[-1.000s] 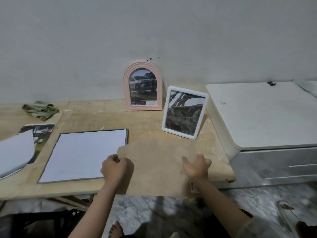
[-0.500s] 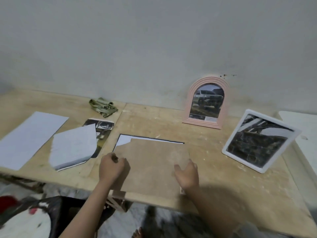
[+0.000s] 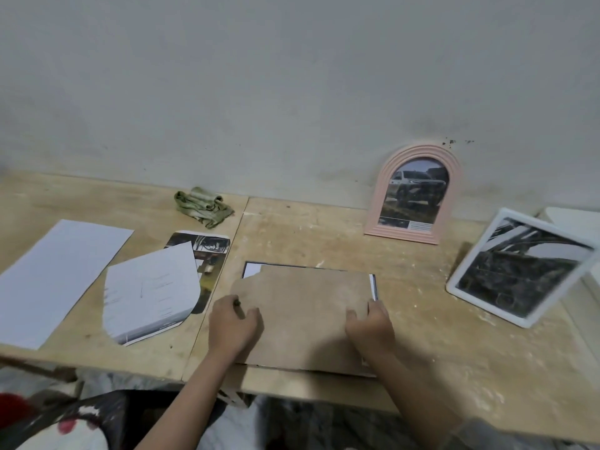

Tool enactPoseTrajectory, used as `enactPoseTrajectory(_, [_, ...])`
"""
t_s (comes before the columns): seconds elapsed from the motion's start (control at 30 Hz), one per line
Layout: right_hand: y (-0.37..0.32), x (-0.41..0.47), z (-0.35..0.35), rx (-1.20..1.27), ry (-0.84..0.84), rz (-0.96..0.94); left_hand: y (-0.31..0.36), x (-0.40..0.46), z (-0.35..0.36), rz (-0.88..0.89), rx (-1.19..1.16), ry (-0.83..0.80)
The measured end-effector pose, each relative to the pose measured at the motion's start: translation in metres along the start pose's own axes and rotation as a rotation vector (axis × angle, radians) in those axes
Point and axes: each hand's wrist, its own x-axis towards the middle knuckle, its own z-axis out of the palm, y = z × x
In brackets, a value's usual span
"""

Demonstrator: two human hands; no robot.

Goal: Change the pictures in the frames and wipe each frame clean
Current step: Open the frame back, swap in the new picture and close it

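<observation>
A brown backing board (image 3: 305, 310) lies flat at the table's front edge, on top of a white sheet with a dark border (image 3: 251, 270); only the sheet's far left corner and right edge show. My left hand (image 3: 233, 326) grips the board's left edge with curled fingers. My right hand (image 3: 370, 326) grips its right edge the same way. A pink arched frame (image 3: 412, 193) with a car picture leans on the wall. A white rectangular frame (image 3: 519, 267) with a dark picture stands tilted at the right. A crumpled green cloth (image 3: 203, 206) lies near the wall.
Left of the board lie an arch-cut white paper (image 3: 152, 293) over a dark printed picture (image 3: 211, 251), and a plain white sheet (image 3: 55, 277) further left. A white cabinet corner (image 3: 571, 219) shows at the far right. The wooden table (image 3: 324, 235) ends just below my hands.
Both hands carried the brown board leftwards and laid it over the white sheet, which is now mostly covered. My view swung left, away from the white cabinet.
</observation>
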Motion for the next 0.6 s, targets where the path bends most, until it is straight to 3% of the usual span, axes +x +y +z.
enactPoseTrajectory(0.33, [0.002,0.003,-0.001,-0.069,-0.001,-0.036,0.000,-0.007,0.005,0.020,0.056,-0.061])
enactPoseTrajectory(0.6, [0.017,-0.001,0.002,-0.162,-0.148,-0.188,-0.005,-0.011,0.003,0.093,0.180,-0.190])
